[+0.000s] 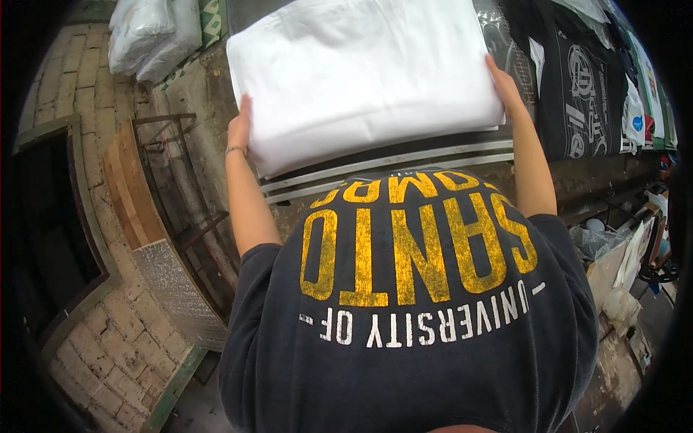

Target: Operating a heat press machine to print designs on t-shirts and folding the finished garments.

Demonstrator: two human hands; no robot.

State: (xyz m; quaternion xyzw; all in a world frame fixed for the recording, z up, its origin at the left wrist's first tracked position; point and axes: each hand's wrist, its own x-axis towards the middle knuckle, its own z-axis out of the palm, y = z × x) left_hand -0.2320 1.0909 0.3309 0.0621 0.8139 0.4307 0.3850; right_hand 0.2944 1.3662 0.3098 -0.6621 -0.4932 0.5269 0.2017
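A broad, folded white cloth (pixel 368 79), thick and rounded along its near edge, lies in front of me at the front of the table. My left hand (pixel 240 128) grips its left side, with a thin bracelet on the wrist. On the opposite side, my right hand (pixel 503 85) holds the cloth's edge close to the near right corner. Fingers of both hands are partly hidden behind or under the fabric. Whether this is one piece or several layers, I cannot tell.
Pale metal rails (pixel 390 160) run along the table's near edge. Black printed garments (pixel 577 94) lie to the right, beside clear plastic. Plastic-wrapped white bundles (pixel 155 36) sit at the far left. A wooden board (pixel 130 187) and metal frame (pixel 184 155) stand left, near a brick wall.
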